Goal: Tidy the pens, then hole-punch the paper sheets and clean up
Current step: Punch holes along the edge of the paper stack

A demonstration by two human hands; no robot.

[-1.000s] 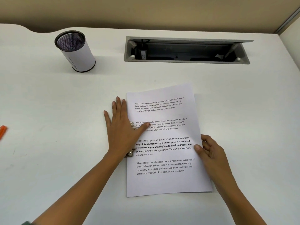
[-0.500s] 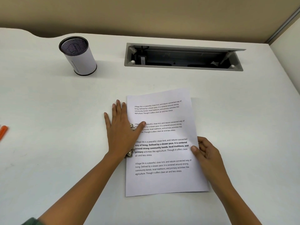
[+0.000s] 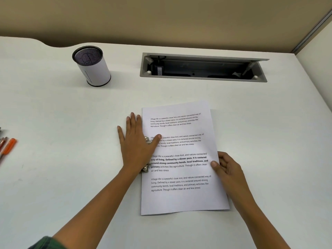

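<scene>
K: White counter [image 3: 71, 114] under a beige partition. Open cable tray [image 3: 203, 69] at the back, mesh pen cup [image 3: 93, 67] back left, orange pens [image 3: 9, 146] lying loose at the far left edge, well apart from the cup.

M: Where were the paper sheets?

K: Paper sheets [image 3: 181, 200] lay flat at centre, print side up, left margin fed into the hole punch [image 3: 146, 168]. Only two metal bits of the punch showed beside the palm.

M: Hands?

K: Left hand [image 3: 137, 144] lay flat on the punch, fingers straight, thumb reaching onto the page; it gripped nothing. Right hand [image 3: 228, 168] pinched the right edge, thumb on top, fingers curled at the margin.

M: Handling notes?

K: Judged the sheets light, limp and slick on that surface; the sheet count could not be read. They would likely skew if pushed from one corner, so hold at mid-edge opposite the punch, where the right hand was. The punch looked like stiff metal, best loaded straight down with the palm. Whether holes had been cut could not be seen.
</scene>
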